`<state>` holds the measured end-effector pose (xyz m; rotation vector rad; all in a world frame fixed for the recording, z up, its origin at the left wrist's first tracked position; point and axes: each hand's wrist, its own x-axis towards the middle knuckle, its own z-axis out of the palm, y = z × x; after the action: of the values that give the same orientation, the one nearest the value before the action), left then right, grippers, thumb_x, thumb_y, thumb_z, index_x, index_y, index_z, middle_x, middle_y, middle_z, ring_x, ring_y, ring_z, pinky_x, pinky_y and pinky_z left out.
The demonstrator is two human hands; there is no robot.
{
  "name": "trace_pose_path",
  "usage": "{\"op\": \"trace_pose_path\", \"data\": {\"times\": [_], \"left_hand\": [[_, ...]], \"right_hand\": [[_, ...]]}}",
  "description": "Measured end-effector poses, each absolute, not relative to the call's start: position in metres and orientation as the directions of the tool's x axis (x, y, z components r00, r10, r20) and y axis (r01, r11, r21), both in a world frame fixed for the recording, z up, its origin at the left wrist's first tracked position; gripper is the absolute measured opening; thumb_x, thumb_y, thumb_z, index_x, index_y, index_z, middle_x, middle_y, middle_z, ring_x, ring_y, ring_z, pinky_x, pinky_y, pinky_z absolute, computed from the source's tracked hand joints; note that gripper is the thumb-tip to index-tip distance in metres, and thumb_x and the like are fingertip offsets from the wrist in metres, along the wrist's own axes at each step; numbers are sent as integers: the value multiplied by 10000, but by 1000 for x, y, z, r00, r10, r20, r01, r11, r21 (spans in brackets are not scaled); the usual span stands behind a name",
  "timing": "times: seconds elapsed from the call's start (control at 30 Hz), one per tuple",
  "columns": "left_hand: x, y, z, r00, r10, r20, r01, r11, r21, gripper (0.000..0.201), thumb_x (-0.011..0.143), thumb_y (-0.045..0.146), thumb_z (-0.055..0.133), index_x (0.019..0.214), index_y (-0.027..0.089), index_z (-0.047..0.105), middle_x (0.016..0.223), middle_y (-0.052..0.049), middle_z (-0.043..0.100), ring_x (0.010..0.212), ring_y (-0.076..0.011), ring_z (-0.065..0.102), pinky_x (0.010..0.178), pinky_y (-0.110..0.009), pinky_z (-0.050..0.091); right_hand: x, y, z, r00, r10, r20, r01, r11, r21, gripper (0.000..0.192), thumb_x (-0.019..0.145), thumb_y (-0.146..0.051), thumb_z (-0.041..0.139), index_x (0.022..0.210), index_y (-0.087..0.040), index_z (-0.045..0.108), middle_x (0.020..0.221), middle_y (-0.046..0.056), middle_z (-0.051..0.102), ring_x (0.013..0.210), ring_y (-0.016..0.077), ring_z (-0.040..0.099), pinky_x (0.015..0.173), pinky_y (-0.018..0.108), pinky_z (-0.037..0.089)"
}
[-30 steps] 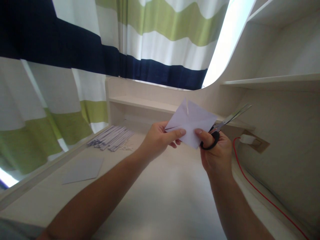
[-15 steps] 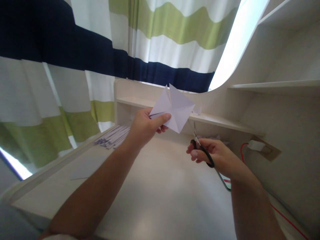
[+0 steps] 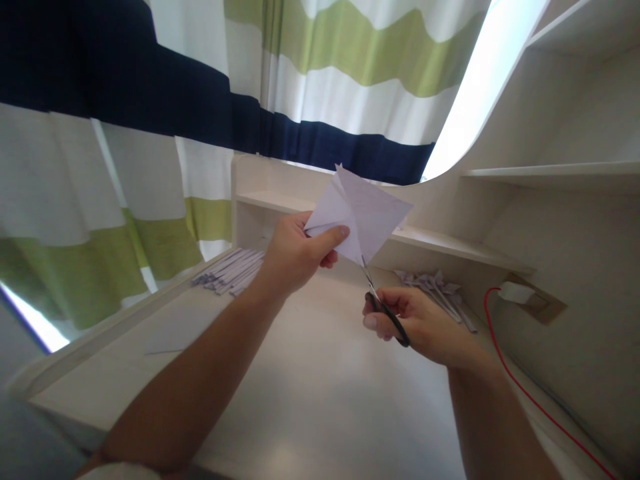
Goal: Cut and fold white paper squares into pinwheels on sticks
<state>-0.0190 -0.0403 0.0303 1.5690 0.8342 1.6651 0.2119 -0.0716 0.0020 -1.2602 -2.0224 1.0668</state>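
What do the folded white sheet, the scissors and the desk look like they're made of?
The sheet looks like thin matte paper: it holds sharp creases and light glows through it. The scissors seem to have dark, probably plastic handles and thin grey blades, likely metal, though they are small in view. The desk appears to be pale laminated board with faint wood grain and a soft sheen.

- Left hand [image 3: 295,257] up above the desk [image 3: 320,400], pinching the folded paper [image 3: 367,213].
- Right hand [image 3: 415,320] lower, to the right, scissors [image 3: 380,303] meeting the paper's bottom corner.
- Paper strips [image 3: 230,272] lie behind-left; a flat sheet [image 3: 175,331] nearer, left.
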Motion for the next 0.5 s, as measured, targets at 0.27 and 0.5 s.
{"op": "trace_pose_path", "data": {"times": [0.27, 0.5], "left_hand": [[-18, -43, 31, 1, 836, 549, -50, -549, 835, 237, 785, 349, 808, 734, 134, 720, 536, -15, 680, 474, -137, 626, 459, -212, 498], [-18, -42, 30, -2, 840, 543, -69, -541, 838, 242, 788, 354, 815, 752, 130, 731, 556, -22, 700, 482, -142, 648, 464, -213, 517]], "right_hand": [[210, -73, 1, -397, 917, 28, 471, 230, -852, 327, 823, -457, 840, 832, -170, 683, 669, -28, 567, 611, 115, 464, 566, 265, 315], [209, -73, 2, -414, 909, 36, 453, 241, -858, 342, 802, -457, 856, 816, -163, 682, 672, -30, 556, 622, 112, 449, 572, 262, 321]]}}
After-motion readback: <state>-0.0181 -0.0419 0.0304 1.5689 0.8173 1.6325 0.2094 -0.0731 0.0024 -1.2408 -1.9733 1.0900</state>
